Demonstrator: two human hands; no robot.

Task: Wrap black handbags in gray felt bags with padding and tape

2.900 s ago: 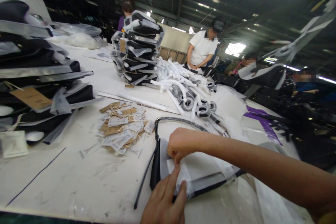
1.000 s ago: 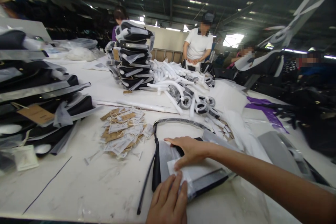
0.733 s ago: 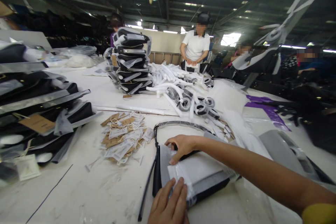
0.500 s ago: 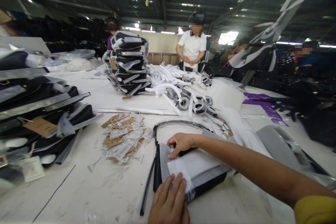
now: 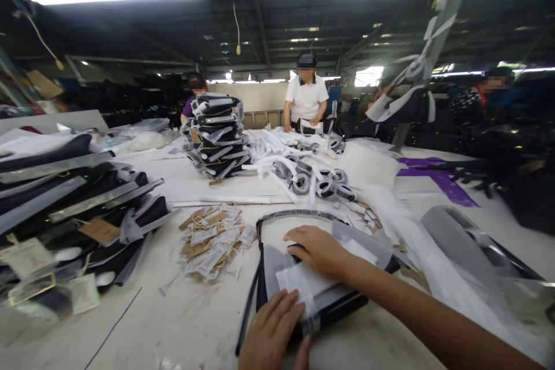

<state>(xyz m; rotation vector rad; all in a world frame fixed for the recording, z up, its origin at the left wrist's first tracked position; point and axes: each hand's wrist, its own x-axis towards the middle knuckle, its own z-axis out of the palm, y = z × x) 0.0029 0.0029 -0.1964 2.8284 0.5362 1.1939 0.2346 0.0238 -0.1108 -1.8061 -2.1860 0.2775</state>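
A black handbag [image 5: 336, 306] with pale wrapping lies on the table in front of me, its wrapped strap [image 5: 299, 215] arching behind it. On the bag's near left side rests my left hand [image 5: 275, 326], fingers stretched flat over the white wrapping sheet [image 5: 299, 282]. My right hand [image 5: 321, 250] reaches across from the right and lies over the bag's upper edge, fingers extended and thumb apart. What is under its palm is hidden. A grey-white flap [image 5: 364, 240] sticks up at the bag's right side.
Brown and white tags [image 5: 212, 243] are heaped left of the bag. Wrapped black bags are piled in a left stack [image 5: 82, 191] and a farther stack [image 5: 217, 136]. White tubes and rolled straps [image 5: 299, 167] lie behind. A person [image 5: 307, 98] stands across the white table [image 5: 173, 324].
My right hand has opened from a curled, pinch-like shape and moved slightly right over the bag. The flap at the bag's right now stands out more. My view has tilted up.
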